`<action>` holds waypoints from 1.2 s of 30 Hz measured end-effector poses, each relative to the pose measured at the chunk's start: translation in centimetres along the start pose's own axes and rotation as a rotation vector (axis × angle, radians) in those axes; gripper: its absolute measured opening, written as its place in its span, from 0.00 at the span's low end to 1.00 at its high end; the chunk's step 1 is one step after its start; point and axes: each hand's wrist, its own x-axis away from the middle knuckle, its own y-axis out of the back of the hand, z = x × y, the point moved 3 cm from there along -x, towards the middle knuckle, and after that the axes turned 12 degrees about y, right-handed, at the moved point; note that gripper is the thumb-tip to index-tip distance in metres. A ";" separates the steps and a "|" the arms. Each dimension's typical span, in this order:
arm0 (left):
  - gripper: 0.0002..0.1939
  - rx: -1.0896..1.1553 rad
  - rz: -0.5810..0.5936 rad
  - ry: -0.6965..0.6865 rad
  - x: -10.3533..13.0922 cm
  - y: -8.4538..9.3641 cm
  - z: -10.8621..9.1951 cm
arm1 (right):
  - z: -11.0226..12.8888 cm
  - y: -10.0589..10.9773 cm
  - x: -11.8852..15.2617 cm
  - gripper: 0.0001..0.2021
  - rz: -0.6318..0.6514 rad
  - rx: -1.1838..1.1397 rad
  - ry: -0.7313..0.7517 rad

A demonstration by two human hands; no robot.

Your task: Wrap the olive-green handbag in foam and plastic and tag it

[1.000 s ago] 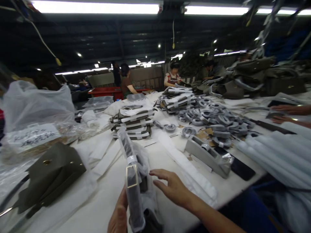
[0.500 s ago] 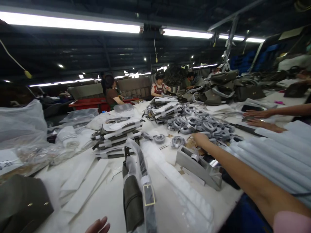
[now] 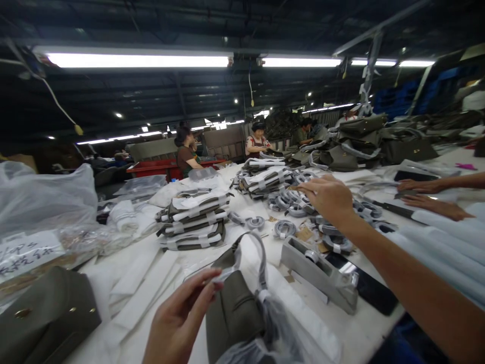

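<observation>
At the front centre lies an olive bag [image 3: 233, 306] with a strap [image 3: 261, 253] in grey wrapping. My left hand [image 3: 185, 308] is at the bag's left side, thumb and fingers pinching a bit of pale wrapping or strap end. Over the heap of coiled straps [image 3: 293, 202], my right hand [image 3: 328, 197] is raised, its fingers closed on a small brownish piece, perhaps card. Below that arm stand a grey tape dispenser [image 3: 318, 273] and a black phone [image 3: 364, 285].
Stacked wrapped straps [image 3: 195, 222] lie beyond the bag. Another olive bag [image 3: 49, 313] and white paper strips [image 3: 147, 293] are on the left. A co-worker's hands [image 3: 432, 194] rest at the right beside rolled pale sheets [image 3: 439, 258]. More people sit behind.
My left hand has risen from the bottom edge to the bag and closed on wrapping. My right hand has lifted from beside the dispenser with a small piece. The view has shifted slightly left.
</observation>
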 end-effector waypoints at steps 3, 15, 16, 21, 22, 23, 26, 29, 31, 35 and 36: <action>0.18 -0.044 0.047 -0.182 -3.9 -2.4 -4.7 | 3.6 3.4 -0.2 0.11 -0.234 -0.157 0.149; 0.13 -0.053 -0.146 -0.559 -6.4 -5.2 -8.1 | 13.8 8.7 2.5 0.07 -0.345 -0.407 0.348; 0.08 -0.061 -0.150 -0.579 -6.1 -4.9 -8.0 | 14.3 9.0 2.7 0.07 -0.348 -0.397 0.357; 0.07 -0.064 -0.106 -0.579 -5.3 -3.1 -7.8 | 15.5 10.0 3.3 0.10 -0.350 -0.386 0.357; 0.08 -0.054 -0.089 -0.558 -5.2 -2.8 -7.8 | 15.6 10.1 3.4 0.10 -0.349 -0.383 0.354; 0.08 -0.037 -0.070 -0.531 -5.2 -2.6 -7.7 | 15.6 10.2 3.5 0.10 -0.350 -0.377 0.350; 0.10 0.060 0.023 -0.418 -5.3 -2.0 -7.4 | 15.4 10.2 3.6 0.10 -0.348 -0.380 0.332; 0.14 0.208 0.157 -0.300 -5.3 -1.9 -6.8 | 15.0 9.6 3.9 0.09 -0.316 -0.442 0.294; 0.15 0.313 0.237 -0.237 -5.2 -1.9 -6.4 | 14.7 9.0 4.2 0.09 -0.274 -0.534 0.246; 0.16 0.460 0.321 -0.150 -4.8 -1.9 -6.0 | 14.6 7.1 5.5 0.10 -0.143 -0.889 0.079; 0.16 0.474 0.328 -0.138 -4.7 -1.9 -6.0 | 14.7 6.6 5.9 0.11 -0.104 -0.981 0.029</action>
